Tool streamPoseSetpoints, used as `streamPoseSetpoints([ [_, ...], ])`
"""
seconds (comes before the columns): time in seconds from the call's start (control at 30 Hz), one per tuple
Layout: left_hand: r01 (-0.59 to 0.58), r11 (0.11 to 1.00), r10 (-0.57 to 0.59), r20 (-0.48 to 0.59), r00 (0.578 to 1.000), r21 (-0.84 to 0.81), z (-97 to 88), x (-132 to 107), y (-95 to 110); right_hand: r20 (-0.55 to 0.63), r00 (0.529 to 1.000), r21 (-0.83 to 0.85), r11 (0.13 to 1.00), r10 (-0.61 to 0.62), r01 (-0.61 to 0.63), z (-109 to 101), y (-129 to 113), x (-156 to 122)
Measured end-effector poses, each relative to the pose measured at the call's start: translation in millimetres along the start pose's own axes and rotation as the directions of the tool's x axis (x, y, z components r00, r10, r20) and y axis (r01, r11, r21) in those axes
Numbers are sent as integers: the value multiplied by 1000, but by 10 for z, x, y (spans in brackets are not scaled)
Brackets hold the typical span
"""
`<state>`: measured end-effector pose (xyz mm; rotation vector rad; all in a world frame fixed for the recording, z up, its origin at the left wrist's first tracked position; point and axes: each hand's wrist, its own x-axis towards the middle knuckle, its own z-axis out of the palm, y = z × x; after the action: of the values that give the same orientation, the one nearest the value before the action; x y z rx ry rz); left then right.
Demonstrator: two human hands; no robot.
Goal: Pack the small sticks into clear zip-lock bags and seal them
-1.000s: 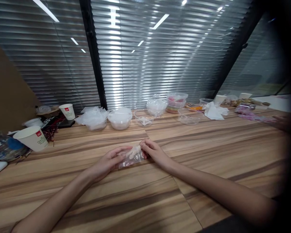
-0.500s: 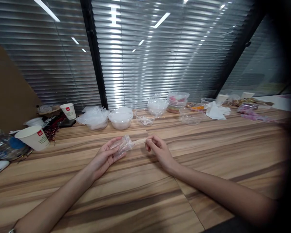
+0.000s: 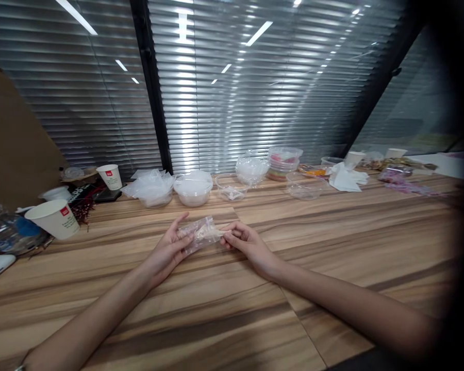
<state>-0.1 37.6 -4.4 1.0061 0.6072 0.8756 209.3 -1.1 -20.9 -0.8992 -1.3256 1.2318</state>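
A small clear zip bag (image 3: 195, 241) is pinched between the thumb and fingers of my left hand (image 3: 172, 248). Its mouth faces right. Inside and at the mouth lies a pale, cream-coloured strip (image 3: 213, 233), too blurred to name its kind. The outer end of this strip is pinched by the fingertips of my right hand (image 3: 247, 245), close to the bag's mouth. Both hands are just above the wooden table (image 3: 216, 319).
Along the back stand lidded plastic bowls (image 3: 193, 189), a pile of clear plastic bags (image 3: 151, 186), an open clear container (image 3: 304, 186) and stacked tubs (image 3: 284, 161). Paper cups (image 3: 54, 219) and a bottle (image 3: 10, 232) are at left. Crumpled tissue (image 3: 347, 176) lies at right.
My right hand has moved left and slightly down, bringing the pale strip closer to the bag, with part of it now in the mouth. My left hand's fingers have spread a little.
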Motion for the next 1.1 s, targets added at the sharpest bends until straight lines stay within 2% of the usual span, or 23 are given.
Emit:
streamPoseSetpoints([
  [0.13, 51, 998, -51, -10, 999, 46, -26, 35, -54, -65, 998, 102, 995, 13, -7, 0, -6, -4],
  [0.3, 32, 998, -25, -125, 992, 54, -46, 63, -99, -65, 994, 291, 954, 93, -71, -40, 10, 20],
  [0.43, 53, 998, -51, -71, 996, 35, -35, 56, -77, -32, 993, 331, 939, 114, -97, -67, 24, 34],
  [0.53, 56, 995, -54, -24, 998, 81, -33, 50, -72, 24, 994, 270, 957, 102, -105, -64, 29, 27],
  [0.67, 32, 992, -26, -47, 999, 125, -38, 46, -96, 68, 995, 110, 991, 72, -79, -55, 44, 20],
  [0.77, -37, 979, 54, -80, 995, 199, -32, 38, -103, 34, 999, -77, 997, 25, -22, -71, 33, 29],
  [0.87, -79, 951, 113, -99, 989, 298, -14, 25, -88, -21, 999, -257, 966, -45, 38, -104, 0, 48],
  [0.93, -70, 938, 102, -79, 992, 340, 0, 16, -76, -19, 998, -292, 955, -54, 47, -122, -13, 61],
  [1.1, -65, 901, 89, -37, 995, 429, 23, 1, -65, 64, 998, -263, 965, 23, -5, -139, -2, 74],
])
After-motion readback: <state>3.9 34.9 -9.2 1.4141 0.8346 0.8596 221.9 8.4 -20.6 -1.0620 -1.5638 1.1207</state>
